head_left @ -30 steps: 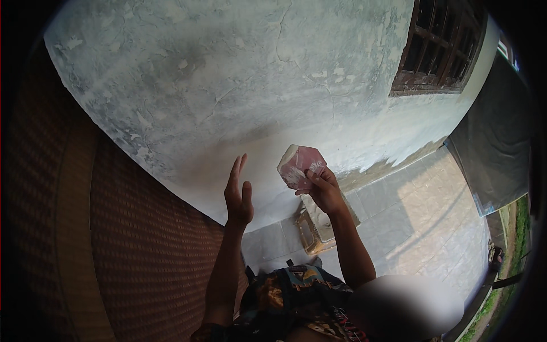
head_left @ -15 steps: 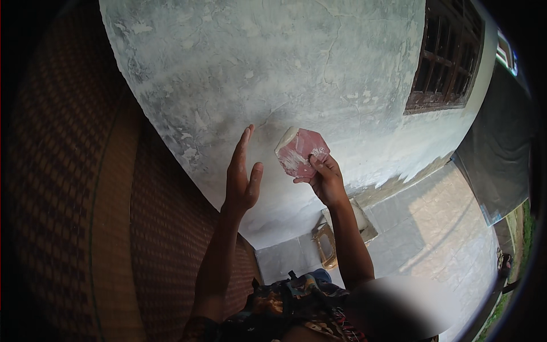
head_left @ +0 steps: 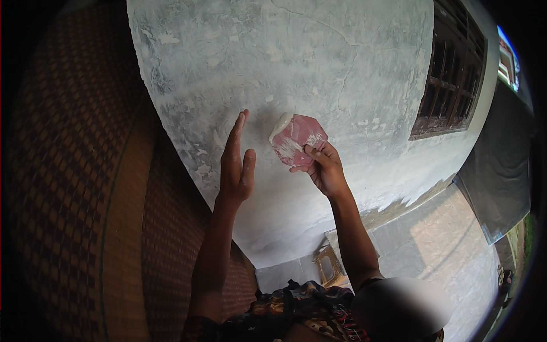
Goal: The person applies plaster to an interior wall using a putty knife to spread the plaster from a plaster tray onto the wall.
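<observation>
My right hand (head_left: 329,172) grips a flat, angular pink putty scraper (head_left: 301,134) by its lower right corner, thumb on the near face. Thick white putty (head_left: 280,126) lines the scraper's left edge, and white smears cover part of its face. To the left, my left hand (head_left: 235,162) is raised with fingers straight and together, thumb apart, nothing in it. White residue shows on its fingertips. Both hands are in front of a patchy grey-white wall (head_left: 245,62), and a gap separates the left hand from the scraper. Whether either hand touches the wall I cannot tell.
A brown woven panel (head_left: 62,171) runs along the left side. On the right, the wall holds a barred brown window (head_left: 450,74). Below are a tiled floor (head_left: 444,228) and a worn wooden stool-like frame (head_left: 329,267). A dark sheet (head_left: 493,165) hangs at far right.
Both hands sit slightly higher and a little further left in the picture, the scraper still in my right hand. The whole view has shifted, with the window lower.
</observation>
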The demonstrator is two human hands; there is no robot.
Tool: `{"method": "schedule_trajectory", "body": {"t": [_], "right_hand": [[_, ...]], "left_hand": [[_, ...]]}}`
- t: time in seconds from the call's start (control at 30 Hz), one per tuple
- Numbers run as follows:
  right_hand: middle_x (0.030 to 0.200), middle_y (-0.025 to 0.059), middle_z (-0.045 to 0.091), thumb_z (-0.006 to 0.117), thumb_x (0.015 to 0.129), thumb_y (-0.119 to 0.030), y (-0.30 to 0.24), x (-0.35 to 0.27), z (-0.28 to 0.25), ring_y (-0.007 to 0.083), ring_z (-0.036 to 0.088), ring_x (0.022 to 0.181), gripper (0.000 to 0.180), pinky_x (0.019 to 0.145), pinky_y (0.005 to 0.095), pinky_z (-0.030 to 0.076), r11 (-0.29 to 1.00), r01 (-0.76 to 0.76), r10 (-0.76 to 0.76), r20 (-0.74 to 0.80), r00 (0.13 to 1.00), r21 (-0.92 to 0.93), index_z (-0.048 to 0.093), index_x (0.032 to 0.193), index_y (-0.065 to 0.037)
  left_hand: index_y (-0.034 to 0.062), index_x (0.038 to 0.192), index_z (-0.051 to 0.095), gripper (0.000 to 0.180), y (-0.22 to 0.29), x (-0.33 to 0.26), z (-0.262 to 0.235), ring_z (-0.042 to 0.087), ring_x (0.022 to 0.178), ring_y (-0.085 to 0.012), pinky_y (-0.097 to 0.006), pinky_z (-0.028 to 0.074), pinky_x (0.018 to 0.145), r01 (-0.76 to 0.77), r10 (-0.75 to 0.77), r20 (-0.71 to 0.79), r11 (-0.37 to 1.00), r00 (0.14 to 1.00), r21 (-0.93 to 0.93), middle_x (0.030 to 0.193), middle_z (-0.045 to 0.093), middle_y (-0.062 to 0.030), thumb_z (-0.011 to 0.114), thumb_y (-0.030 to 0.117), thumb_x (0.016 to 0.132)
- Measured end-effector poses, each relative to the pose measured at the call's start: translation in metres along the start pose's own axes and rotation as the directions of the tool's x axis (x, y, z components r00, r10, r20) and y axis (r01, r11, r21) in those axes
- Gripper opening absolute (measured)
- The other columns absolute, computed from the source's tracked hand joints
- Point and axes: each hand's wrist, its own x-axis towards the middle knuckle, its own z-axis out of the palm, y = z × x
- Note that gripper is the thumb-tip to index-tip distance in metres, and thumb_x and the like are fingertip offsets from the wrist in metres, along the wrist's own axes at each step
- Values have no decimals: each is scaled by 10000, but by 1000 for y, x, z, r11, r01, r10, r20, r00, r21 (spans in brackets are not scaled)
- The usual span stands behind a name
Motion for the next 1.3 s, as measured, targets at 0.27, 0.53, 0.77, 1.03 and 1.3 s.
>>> {"method": "schedule_trajectory", "body": {"t": [0.27,0.53,0.77,1.03,1.3], "right_hand": [[1139,169,666,536,1019,-54,-14,29,-1,247,710,960,266,767,431,643,999,30,-28,43,999,-43,544,1260,59],[1073,159,684,545,1018,-74,-37,60,5,207,721,854,261,713,358,641,985,119,-114,46,992,-125,549,1232,76],[1133,157,670,569,1022,-87,-70,99,1,213,708,945,288,751,370,641,967,186,-163,139,977,-173,548,1266,63],[1127,156,678,541,1033,-93,-155,167,49,212,713,970,277,793,340,643,872,339,-297,170,940,-352,559,1251,77],[1071,176,656,569,1007,-84,-244,247,117,215,687,938,300,878,338,637,612,572,-512,278,813,-546,556,1209,137]], "left_hand": [[-51,1567,255,667,-8,31,-1,328,1499,-374,-474,232,1228,-63,65,-33,996,997,60,1586,365,-260,398,352,1055],[-63,1553,272,629,-11,72,2,352,1482,-390,-493,228,1226,-144,149,-40,984,988,105,1565,390,-276,303,342,1074],[-46,1560,278,644,-22,118,6,351,1488,-375,-468,263,1220,-214,219,-36,970,975,112,1574,385,-260,414,339,1061],[-55,1520,354,587,-19,220,-2,402,1454,-386,-463,319,1198,-319,337,-56,924,940,214,1530,443,-265,466,276,1048],[-27,1469,448,558,-21,339,-36,494,1363,-425,-462,393,1144,-358,469,-158,816,869,454,1456,515,-273,501,335,1048]]}}
